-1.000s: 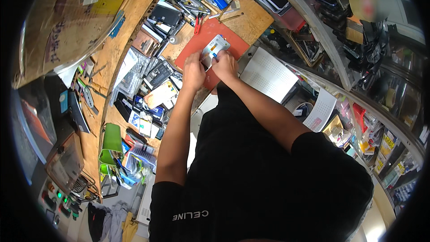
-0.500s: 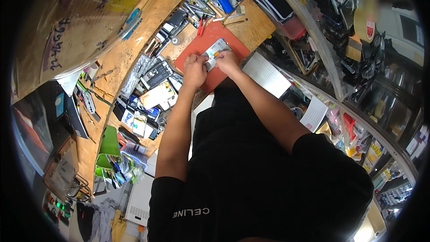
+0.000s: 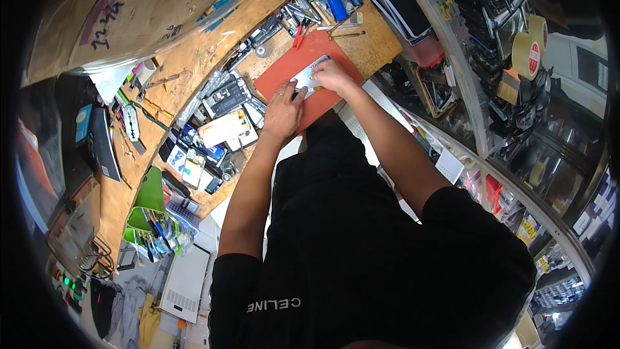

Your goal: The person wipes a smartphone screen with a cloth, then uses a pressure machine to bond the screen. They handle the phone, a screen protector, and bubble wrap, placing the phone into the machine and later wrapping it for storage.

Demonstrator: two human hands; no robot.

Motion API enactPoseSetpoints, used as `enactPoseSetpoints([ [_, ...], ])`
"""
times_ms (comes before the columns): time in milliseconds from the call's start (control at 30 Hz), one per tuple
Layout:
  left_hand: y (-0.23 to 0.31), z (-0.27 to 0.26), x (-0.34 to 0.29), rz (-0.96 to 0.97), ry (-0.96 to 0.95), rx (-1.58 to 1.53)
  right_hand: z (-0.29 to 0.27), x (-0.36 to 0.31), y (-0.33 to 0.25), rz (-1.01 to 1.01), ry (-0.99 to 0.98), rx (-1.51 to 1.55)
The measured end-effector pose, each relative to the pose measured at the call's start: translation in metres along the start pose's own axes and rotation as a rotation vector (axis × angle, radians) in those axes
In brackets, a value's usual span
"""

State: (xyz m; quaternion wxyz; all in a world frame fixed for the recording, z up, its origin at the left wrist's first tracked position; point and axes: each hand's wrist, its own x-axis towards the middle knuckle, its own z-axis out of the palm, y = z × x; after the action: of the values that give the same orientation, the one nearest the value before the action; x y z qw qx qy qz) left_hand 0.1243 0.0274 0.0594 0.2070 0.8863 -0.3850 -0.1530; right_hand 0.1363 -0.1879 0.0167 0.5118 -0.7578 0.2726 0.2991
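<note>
A flat silvery phone-sized panel (image 3: 303, 79), which looks like the back of a phone screen, lies slantwise on an orange-red work mat (image 3: 272, 80). My left hand (image 3: 284, 111) grips its near-left end, fingers curled over the edge. Over the panel's upper right part, my right hand (image 3: 334, 77) has its fingertips pinched together on its surface; whatever they hold, if anything, is too small to make out. A small orange patch shows on the panel just beside the right fingers.
Red-handled pliers (image 3: 299, 35), blue cylinders (image 3: 333, 1) and tweezers (image 3: 347, 35) lie beyond the mat. Phone parts (image 3: 226, 106) crowd the bench on the left, near a green tool holder (image 3: 150, 189). A shelf with phones (image 3: 408, 10) stands at right.
My right hand has shifted slightly up and right along the panel, its fingers now pinched higher. My left hand still holds the lower end. The whole view has tilted a little.
</note>
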Motion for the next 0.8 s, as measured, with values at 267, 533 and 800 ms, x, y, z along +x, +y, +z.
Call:
enactPoseSetpoints([
  [267,-0.001,0.011,-0.004,-0.236,0.112,-0.161,-0.011,0.000,-0.017,0.059,0.009,-0.080],
  [533,0.009,0.030,-0.023,-0.120,0.088,0.048,-0.001,0.000,-0.002,0.014,0.069,-0.044],
  [800,0.026,0.027,-0.004,-0.193,0.031,0.028,0.009,-0.012,0.014,-0.010,0.167,-0.169],
])
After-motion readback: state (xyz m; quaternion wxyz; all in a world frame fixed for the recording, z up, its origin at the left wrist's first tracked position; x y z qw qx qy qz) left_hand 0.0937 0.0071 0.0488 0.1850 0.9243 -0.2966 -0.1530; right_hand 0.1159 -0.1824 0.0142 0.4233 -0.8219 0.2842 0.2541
